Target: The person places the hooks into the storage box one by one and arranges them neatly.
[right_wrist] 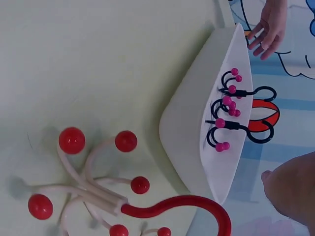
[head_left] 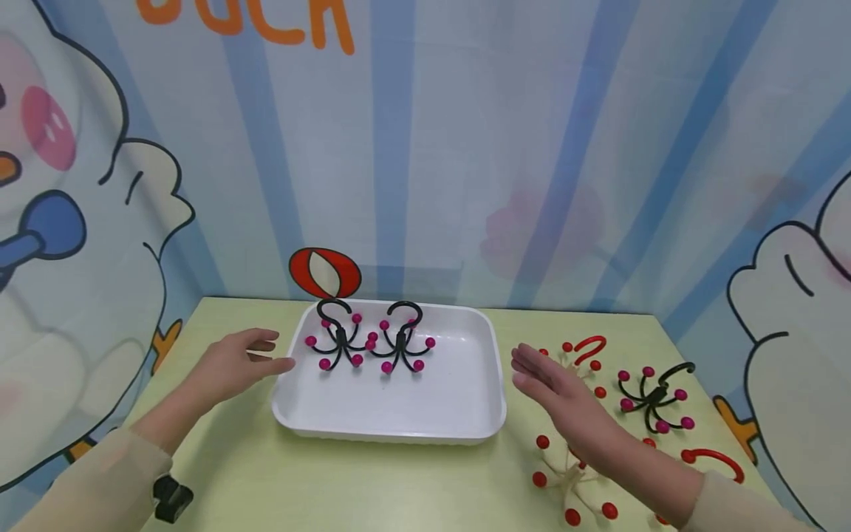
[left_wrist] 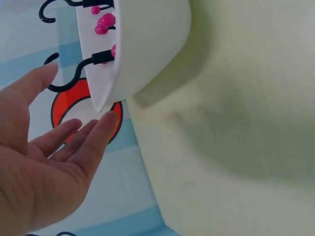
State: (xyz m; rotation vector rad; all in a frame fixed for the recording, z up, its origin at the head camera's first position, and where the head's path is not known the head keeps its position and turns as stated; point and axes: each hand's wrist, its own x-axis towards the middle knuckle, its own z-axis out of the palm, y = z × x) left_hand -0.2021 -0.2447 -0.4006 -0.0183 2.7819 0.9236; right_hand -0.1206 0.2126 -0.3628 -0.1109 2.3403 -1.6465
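Note:
A white tray [head_left: 399,414] holds two black octopus-shaped hooks, one on the left [head_left: 340,337] and one on the right [head_left: 401,340], with pink balls on their curved arms. My left hand [head_left: 233,369] is at the tray's left side, fingers extended and holding nothing; whether a fingertip touches the rim I cannot tell. To the right of the tray my right hand [head_left: 565,399] hovers with straight fingers, also holding nothing. Beneath and around it lie cream-armed hooks with red balls [head_left: 572,476], partly hidden by the forearm. Another black hook [head_left: 654,397] lies farther right.
The pale yellow table [head_left: 372,480] meets a blue striped backdrop [head_left: 439,185] with cartoon figures behind and at both sides. Red curved hook ends [head_left: 714,457] stick out near the table's right edge. A black device [head_left: 171,499] is on the left wrist.

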